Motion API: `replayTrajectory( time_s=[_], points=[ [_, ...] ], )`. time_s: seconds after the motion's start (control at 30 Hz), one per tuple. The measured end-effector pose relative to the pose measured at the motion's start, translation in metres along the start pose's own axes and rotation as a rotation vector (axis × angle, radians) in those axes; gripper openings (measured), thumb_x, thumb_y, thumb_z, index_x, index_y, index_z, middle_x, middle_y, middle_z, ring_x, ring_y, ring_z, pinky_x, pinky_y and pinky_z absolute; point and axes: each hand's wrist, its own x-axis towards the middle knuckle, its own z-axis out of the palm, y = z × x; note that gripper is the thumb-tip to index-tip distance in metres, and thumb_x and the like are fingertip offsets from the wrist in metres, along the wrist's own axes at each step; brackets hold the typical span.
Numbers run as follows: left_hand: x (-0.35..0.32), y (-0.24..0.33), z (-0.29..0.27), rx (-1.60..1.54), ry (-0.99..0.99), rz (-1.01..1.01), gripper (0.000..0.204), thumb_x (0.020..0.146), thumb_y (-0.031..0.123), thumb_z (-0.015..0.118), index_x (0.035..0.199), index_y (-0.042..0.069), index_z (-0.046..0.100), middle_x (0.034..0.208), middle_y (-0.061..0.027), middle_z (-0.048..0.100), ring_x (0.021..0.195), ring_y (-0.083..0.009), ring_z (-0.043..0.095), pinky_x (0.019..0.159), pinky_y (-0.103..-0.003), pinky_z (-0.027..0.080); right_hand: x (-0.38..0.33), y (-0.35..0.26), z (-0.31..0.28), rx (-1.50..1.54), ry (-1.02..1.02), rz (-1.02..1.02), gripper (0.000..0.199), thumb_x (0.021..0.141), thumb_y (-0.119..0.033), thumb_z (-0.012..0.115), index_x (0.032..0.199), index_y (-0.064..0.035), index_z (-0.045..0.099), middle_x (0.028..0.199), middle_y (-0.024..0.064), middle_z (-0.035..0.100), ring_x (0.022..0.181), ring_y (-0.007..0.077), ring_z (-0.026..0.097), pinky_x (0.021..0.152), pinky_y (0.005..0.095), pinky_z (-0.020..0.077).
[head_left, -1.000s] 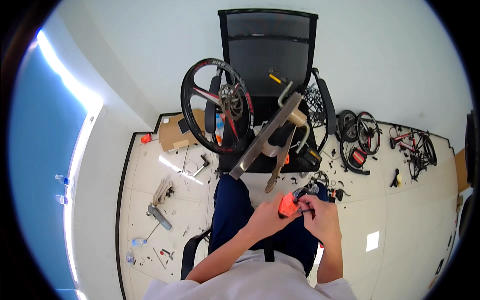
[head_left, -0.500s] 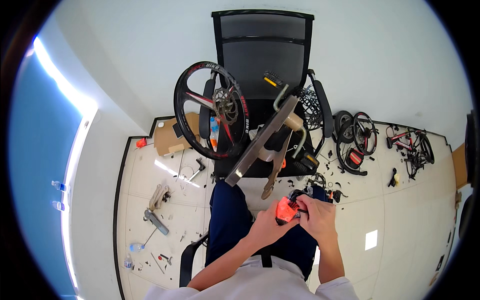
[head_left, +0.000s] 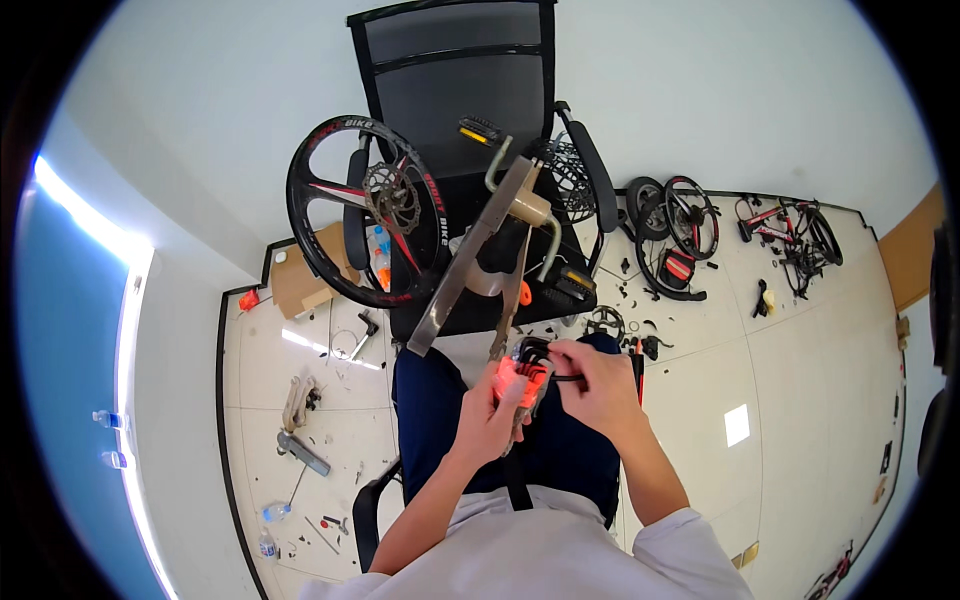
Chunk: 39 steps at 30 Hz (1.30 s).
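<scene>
Over my lap, my left hand [head_left: 492, 415] grips an orange holder of black hex keys [head_left: 518, 378]. My right hand [head_left: 592, 385] pinches one of the black keys at the holder's top edge. Just beyond my hands a grey bicycle frame part [head_left: 470, 260] with a crank and a pedal [head_left: 567, 283] leans on the seat of a black office chair [head_left: 455, 70]. A black wheel with red spokes [head_left: 362, 212] and a disc rotor stands against the chair's left armrest.
On the tiled floor [head_left: 800, 340] to the right lie small wheels [head_left: 678, 235] and a little red bike frame [head_left: 790, 230]. At the left are a cardboard box [head_left: 300, 285], a pedal arm [head_left: 300, 400], a wrench-like tool [head_left: 303, 455] and scattered small parts. Plastic bottles [head_left: 268, 530] lie near the lower left.
My view has tilted a little, shifting chair and wheel in the picture. Both hands stay on the orange hex key holder, and my right fingers have moved to its top edge.
</scene>
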Motion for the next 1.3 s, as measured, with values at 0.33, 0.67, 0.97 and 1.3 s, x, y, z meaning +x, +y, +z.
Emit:
replayTrajectory(
  time_s=[0.33,0.67,0.97,1.3],
  points=[
    [0.003,-0.005,-0.002,-0.424,-0.053,-0.076,0.035,0.1,0.033,0.041,0.115,0.002,0.049,0.072,-0.0088,0.058,0.047,-0.0166,0.057,0.038,-0.027,0.048,-0.008,0.021,-0.016,0.937,-0.06,0.861,0.009,0.091,-0.005,0.056,0.098,-0.0001,0.059,0.066,-0.0056,0.044,0.056,0.0017,0.035,0.049,0.0187,0.0267],
    [0.02,-0.003,-0.013,-0.529,-0.038,-0.239,0.047,0.096,0.043,0.041,0.119,0.003,0.051,0.064,-0.01,0.055,0.042,-0.0191,0.054,0.036,-0.03,0.046,-0.021,0.167,0.06,1.134,0.275,1.14,0.021,0.097,-0.018,0.048,0.09,-0.0011,0.058,0.062,-0.0006,0.047,0.048,0.0077,0.04,0.044,0.0244,0.0367],
    [0.034,-0.015,-0.029,-0.558,-0.081,-0.302,0.043,0.098,0.037,0.039,0.122,0.002,0.047,0.066,-0.0098,0.057,0.046,-0.0167,0.057,0.04,-0.027,0.048,-0.007,0.278,0.132,0.898,0.085,1.204,0.027,0.095,-0.02,0.049,0.091,0.0026,0.064,0.07,0.0053,0.059,0.058,0.0128,0.056,0.055,0.0252,0.0461],
    [0.049,-0.01,-0.027,-0.52,-0.112,-0.304,0.039,0.099,0.032,0.039,0.125,0.003,0.044,0.072,-0.0083,0.058,0.053,-0.0146,0.059,0.042,-0.027,0.049,0.063,0.32,0.201,0.106,-0.293,0.246,0.025,0.081,-0.022,0.067,0.094,-0.0013,0.066,0.075,0.0213,0.064,0.076,0.0375,0.065,0.067,0.0418,0.0518]
  ],
)
